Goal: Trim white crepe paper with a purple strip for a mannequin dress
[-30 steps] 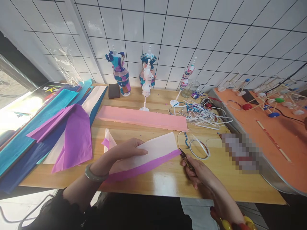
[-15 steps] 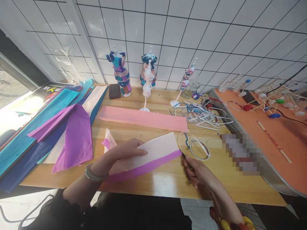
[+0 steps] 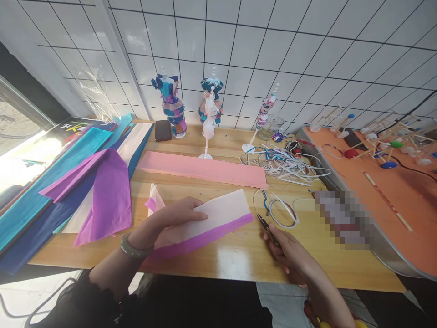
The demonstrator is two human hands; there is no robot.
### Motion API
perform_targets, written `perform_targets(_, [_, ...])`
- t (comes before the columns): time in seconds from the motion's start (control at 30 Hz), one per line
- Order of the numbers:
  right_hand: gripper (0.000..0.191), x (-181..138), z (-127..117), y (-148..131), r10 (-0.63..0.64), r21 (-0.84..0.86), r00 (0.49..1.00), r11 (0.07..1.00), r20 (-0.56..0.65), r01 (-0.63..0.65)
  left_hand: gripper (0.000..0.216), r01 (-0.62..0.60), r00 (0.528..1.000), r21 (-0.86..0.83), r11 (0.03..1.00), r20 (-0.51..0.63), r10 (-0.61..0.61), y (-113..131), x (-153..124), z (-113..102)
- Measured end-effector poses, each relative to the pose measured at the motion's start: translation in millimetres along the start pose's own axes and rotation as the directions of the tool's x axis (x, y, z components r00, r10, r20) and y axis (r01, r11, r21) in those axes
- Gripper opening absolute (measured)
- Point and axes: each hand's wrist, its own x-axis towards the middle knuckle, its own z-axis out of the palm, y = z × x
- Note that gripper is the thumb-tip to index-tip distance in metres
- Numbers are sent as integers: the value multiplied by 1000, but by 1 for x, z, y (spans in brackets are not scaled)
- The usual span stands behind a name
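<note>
My left hand [image 3: 186, 212] is closed on a strip of white paper [image 3: 225, 207], thumb on top and fingers underneath. A purple paper strip [image 3: 205, 238] lies with it and shows along its lower edge. In my right hand [image 3: 285, 248] is a small pair of dark scissors [image 3: 268, 228], its tips just off the right end of the papers. Beyond my left wrist stands a folded white and purple scrap [image 3: 155, 200]. A flat pink paper strip [image 3: 201, 168] lies across the table behind the white one.
Purple paper [image 3: 111, 196] and blue sheets [image 3: 41, 228] cover the left side. Small dress forms [image 3: 172, 107] and a dark phone [image 3: 163, 130] line the wall. Tangled cords [image 3: 283, 164] and a loose cord coil [image 3: 283, 214] lie to the right, beside an orange-topped table [image 3: 362, 182] bearing stick models.
The scissors have come away from the paper's right end, and a gap now shows between them. The paper's end has shifted slightly left.
</note>
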Motion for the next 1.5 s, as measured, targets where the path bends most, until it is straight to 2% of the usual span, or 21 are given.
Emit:
perform_targets(0.1, [46, -5, -4, 0, -48, -196, 998, 980, -41, 39, 33, 11, 999, 64, 998, -34, -9, -2, 1, -2])
perform_targets(0.23, [41, -10, -11, -1, -214, -478, 976, 862, -43, 167, 29, 48, 988, 197, 979, -151, -19, -1, 5, -2])
perform_targets(0.4, [41, -12, -15, 8, -250, -626, 948, 776, -195, 75, 26, 72, 961, 297, 952, -278, 14, -2, 9, -1])
perform_targets(0.47, [39, -13, -15, 13, -265, -684, 950, 725, -164, 84, 26, 77, 956, 318, 945, -293, 20, -3, 9, -3])
perform_targets(0.53, [35, -13, -17, 16, -330, -718, 937, 679, -117, 149, 26, 79, 954, 327, 942, -298, 24, -2, 9, -4])
perform_targets(0.6, [32, -10, -21, 18, -452, -748, 885, 623, -107, 228, 27, 77, 952, 321, 944, -304, 26, 0, 7, -6])
perform_targets(0.7, [32, 0, -32, 20, -665, -815, 735, 495, -132, 302, 27, 60, 949, 306, 950, -314, 41, 4, 5, -9])
perform_targets(0.77, [31, 9, -41, 20, -751, -863, 650, 402, -121, 305, 27, 41, 950, 299, 954, -307, 56, 5, 4, -9])
perform_targets(0.8, [31, 13, -44, 20, -769, -884, 631, 365, -108, 293, 27, 34, 950, 295, 955, -306, 61, 6, 4, -9])
perform_targets(0.87, [29, 19, -47, 19, -764, -915, 638, 324, -102, 241, 27, 24, 949, 284, 958, -309, 68, 6, 3, -10])
perform_targets(1.0, [27, 21, -47, 15, -694, -932, 696, 346, -181, 103, 29, -10, 946, 258, 966, -310, 93, 7, 2, -11])
perform_targets(1.1, [28, 20, -50, 12, -662, -932, 706, 363, -251, 9, 30, -46, 956, 209, 977, -273, 104, 9, 1, -11])
perform_targets(1.17, [29, 21, -56, 10, -663, -920, 677, 388, -318, -52, 31, -75, 964, 184, 980, -239, 119, 11, 1, -11])
perform_targets(1.23, [31, 23, -60, 6, -688, -893, 612, 445, -391, -71, 33, -101, 966, 171, 980, -218, 138, 14, 1, -11])
perform_targets(1.3, [33, 23, -59, -2, -712, -842, 534, 539, -456, 0, 33, -123, 968, 156, 980, -200, 154, 18, 2, -11])
perform_targets(1.33, [35, 23, -55, -7, -709, -796, 517, 599, -481, 81, 33, -135, 968, 147, 980, -190, 162, 20, 2, -11])
perform_targets(1.37, [38, 22, -51, -12, -690, -727, 527, 662, -496, 183, 33, -150, 969, 139, 979, -177, 174, 23, 3, -11])
perform_targets(1.4, [40, 21, -45, -18, -657, -623, 570, 724, -493, 295, 33, -167, 969, 132, 977, -162, 187, 26, 3, -11])
perform_targets(1.47, [47, 19, -32, -29, -571, -342, 701, 820, -428, 459, 34, -206, 967, 124, 971, -126, 221, 33, 5, -11])
perform_targets(1.5, [48, 18, -27, -33, -532, -207, 756, 846, -381, 492, 34, -227, 965, 122, 966, -106, 240, 36, 6, -10])
